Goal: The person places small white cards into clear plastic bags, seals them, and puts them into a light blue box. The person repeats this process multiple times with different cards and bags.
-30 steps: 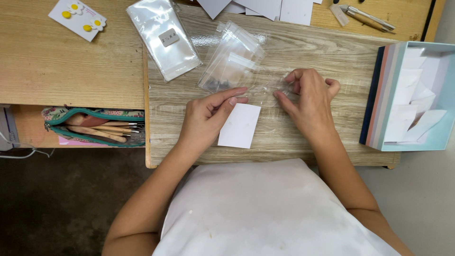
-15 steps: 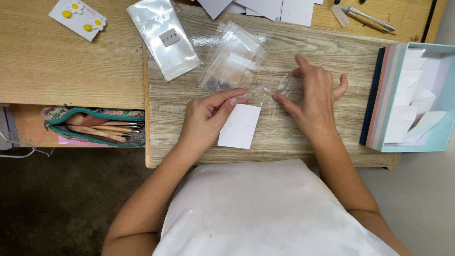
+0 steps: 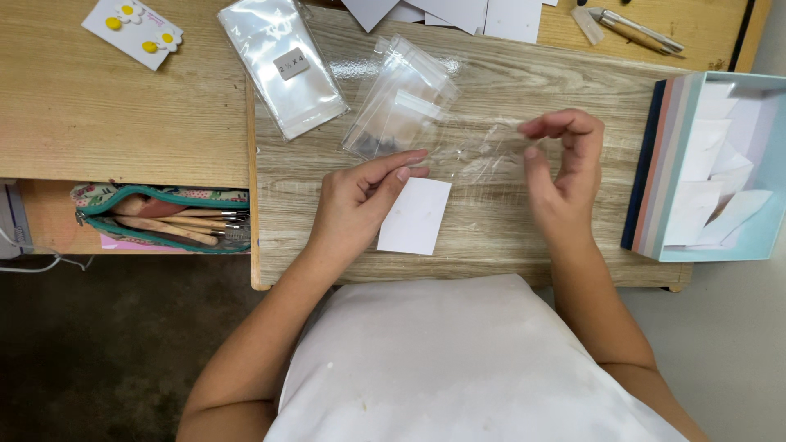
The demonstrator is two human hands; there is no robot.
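A small clear plastic bag (image 3: pixel 483 155) lies stretched between my two hands on the wooden table (image 3: pixel 508 237). My left hand (image 3: pixel 356 200) pinches the bag's left end between thumb and forefinger. Its palm rests beside a blank white card (image 3: pixel 415 217), which lies flat just below the bag. My right hand (image 3: pixel 563 168) is lifted off the table with fingers curled, thumb and fingertips closed on the bag's right edge.
A loose stack of clear bags (image 3: pixel 401 106) and a larger labelled pack (image 3: pixel 282 69) lie behind. A card with yellow flower earrings (image 3: pixel 131 24) sits far left. There is a zip pouch of tools (image 3: pixel 160 217) on a lower shelf, a pale blue box of white cards (image 3: pixel 720 164) at right, and pens (image 3: pixel 634 29) at the back.
My right hand was lying flat on the bag; it has now risen and curled its fingers onto the bag's right edge. The left hand has hardly moved.
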